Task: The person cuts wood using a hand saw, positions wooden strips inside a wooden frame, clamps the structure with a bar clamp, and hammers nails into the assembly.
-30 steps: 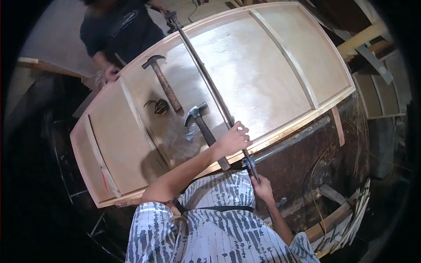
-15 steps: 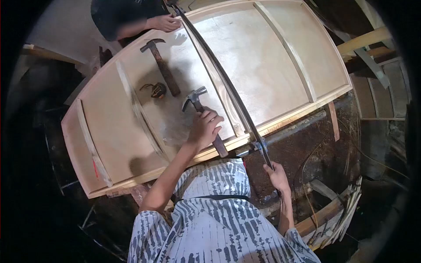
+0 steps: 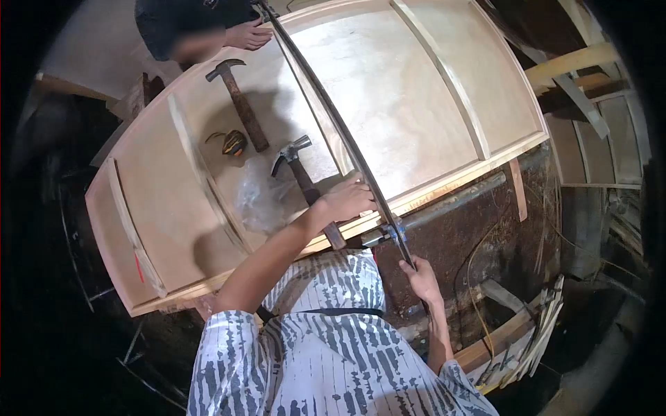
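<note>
My right hand (image 3: pixel 421 279) is closed around the near end of a long dark bar clamp (image 3: pixel 340 126), which stretches across a framed plywood panel (image 3: pixel 409 104). The clamp's blue jaw (image 3: pixel 397 231) sits at the panel's near edge, just above that hand. My left hand (image 3: pixel 349 200) rests near the clamp bar over the panel's near rail, fingers outstretched and holding nothing. Beside its wrist lies a claw hammer (image 3: pixel 302 182), its handle end sticking out past the near edge and partly covered by the hand.
A second claw hammer (image 3: pixel 244 114), a tape measure (image 3: pixel 234 143) and a clear plastic bag (image 3: pixel 260 197) lie on the panel. Another person's hand (image 3: pixel 248 35) rests at the far edge. Scrap wood strips (image 3: pixel 544 340) are stacked at the lower right.
My left hand has let go of the claw hammer and moved right, towards the clamp bar. The hammer now lies on the panel. My right hand keeps its hold on the bar.
</note>
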Action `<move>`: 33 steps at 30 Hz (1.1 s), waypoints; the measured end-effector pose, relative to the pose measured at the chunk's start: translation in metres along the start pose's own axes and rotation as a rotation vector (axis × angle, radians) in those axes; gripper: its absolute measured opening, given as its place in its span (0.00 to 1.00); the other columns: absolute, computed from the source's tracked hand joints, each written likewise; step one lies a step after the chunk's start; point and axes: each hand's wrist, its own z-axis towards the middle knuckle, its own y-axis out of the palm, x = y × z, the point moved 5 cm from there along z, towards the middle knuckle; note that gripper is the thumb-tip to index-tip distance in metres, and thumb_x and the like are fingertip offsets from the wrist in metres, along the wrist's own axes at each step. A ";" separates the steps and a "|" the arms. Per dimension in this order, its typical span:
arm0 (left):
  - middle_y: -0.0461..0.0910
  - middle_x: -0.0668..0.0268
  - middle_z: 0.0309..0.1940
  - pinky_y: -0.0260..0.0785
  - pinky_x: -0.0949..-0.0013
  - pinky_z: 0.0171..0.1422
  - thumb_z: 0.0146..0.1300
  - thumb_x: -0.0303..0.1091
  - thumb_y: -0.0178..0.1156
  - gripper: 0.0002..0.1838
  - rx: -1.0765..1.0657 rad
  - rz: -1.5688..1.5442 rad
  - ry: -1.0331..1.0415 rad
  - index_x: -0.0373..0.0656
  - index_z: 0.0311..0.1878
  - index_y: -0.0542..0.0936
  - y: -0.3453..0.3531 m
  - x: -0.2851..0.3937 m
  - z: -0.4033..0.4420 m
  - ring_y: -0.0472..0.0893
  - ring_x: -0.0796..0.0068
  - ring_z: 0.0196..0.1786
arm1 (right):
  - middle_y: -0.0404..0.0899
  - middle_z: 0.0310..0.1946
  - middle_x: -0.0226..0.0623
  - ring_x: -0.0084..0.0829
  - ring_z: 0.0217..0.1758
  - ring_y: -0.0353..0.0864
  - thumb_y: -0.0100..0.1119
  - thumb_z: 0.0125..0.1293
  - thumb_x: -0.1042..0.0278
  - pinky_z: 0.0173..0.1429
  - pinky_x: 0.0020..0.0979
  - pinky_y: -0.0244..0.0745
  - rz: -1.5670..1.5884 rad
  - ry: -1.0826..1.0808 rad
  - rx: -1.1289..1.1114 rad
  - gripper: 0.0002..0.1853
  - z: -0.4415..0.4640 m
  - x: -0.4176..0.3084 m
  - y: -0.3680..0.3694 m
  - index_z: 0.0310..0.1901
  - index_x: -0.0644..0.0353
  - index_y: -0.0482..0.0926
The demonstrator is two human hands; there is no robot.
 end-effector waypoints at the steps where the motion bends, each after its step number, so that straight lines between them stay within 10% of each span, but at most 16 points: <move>1: 0.81 0.76 0.67 0.52 0.51 0.82 0.63 0.32 0.67 0.27 -0.004 -0.003 0.006 0.61 0.67 0.83 -0.003 0.000 0.000 0.74 0.75 0.74 | 0.88 0.37 0.55 0.48 0.42 0.89 0.62 0.76 0.55 0.53 0.46 0.78 -0.018 -0.076 0.028 0.20 0.001 0.001 0.000 0.50 0.70 0.85; 5: 0.83 0.78 0.65 0.48 0.50 0.84 0.59 0.30 0.70 0.29 0.111 -0.130 0.056 0.62 0.65 0.85 -0.006 0.002 -0.007 0.73 0.74 0.75 | 0.87 0.41 0.61 0.56 0.46 0.89 0.62 0.75 0.55 0.54 0.48 0.78 -0.048 -0.009 -0.006 0.20 -0.002 0.008 0.006 0.51 0.69 0.85; 7: 0.82 0.78 0.66 0.48 0.49 0.84 0.58 0.30 0.70 0.28 0.155 -0.111 0.055 0.62 0.64 0.85 -0.005 0.000 -0.007 0.73 0.74 0.75 | 0.73 0.25 0.31 0.25 0.32 0.70 0.64 0.76 0.58 0.40 0.37 0.68 -0.012 -0.093 0.081 0.16 0.003 0.008 0.009 0.37 0.65 0.79; 23: 0.82 0.82 0.61 0.53 0.52 0.79 0.61 0.33 0.70 0.23 0.118 -0.037 0.082 0.61 0.61 0.86 0.010 -0.005 -0.003 0.73 0.77 0.71 | 0.74 0.27 0.27 0.24 0.34 0.71 0.61 0.77 0.59 0.42 0.35 0.68 0.063 -0.004 0.008 0.14 0.016 0.030 0.033 0.41 0.63 0.82; 25: 0.82 0.82 0.62 0.53 0.52 0.79 0.61 0.33 0.70 0.23 0.139 -0.028 0.094 0.61 0.61 0.86 0.009 -0.006 -0.002 0.73 0.77 0.71 | 0.87 0.38 0.57 0.48 0.47 0.88 0.59 0.75 0.54 0.56 0.45 0.76 0.021 0.013 -0.017 0.22 0.020 0.034 0.035 0.52 0.71 0.83; 29: 0.82 0.83 0.63 0.53 0.51 0.79 0.62 0.32 0.69 0.24 0.155 0.002 0.112 0.61 0.62 0.86 0.007 -0.005 -0.001 0.73 0.78 0.71 | 0.86 0.39 0.57 0.48 0.46 0.87 0.59 0.75 0.55 0.56 0.46 0.76 0.041 0.000 -0.033 0.22 0.016 0.024 0.032 0.51 0.71 0.83; 31: 0.82 0.84 0.63 0.53 0.50 0.79 0.61 0.32 0.69 0.24 0.156 -0.008 0.122 0.61 0.61 0.86 0.001 -0.002 -0.001 0.73 0.79 0.71 | 0.72 0.27 0.25 0.23 0.35 0.70 0.61 0.78 0.59 0.43 0.34 0.68 0.088 -0.027 0.000 0.14 0.016 0.021 0.030 0.38 0.61 0.80; 33: 0.82 0.84 0.62 0.53 0.50 0.79 0.60 0.32 0.70 0.23 0.108 -0.021 0.089 0.61 0.60 0.87 0.000 0.000 -0.002 0.72 0.79 0.71 | 0.72 0.27 0.25 0.23 0.35 0.70 0.61 0.77 0.59 0.43 0.34 0.68 0.081 -0.032 0.008 0.14 0.017 0.024 0.030 0.38 0.61 0.79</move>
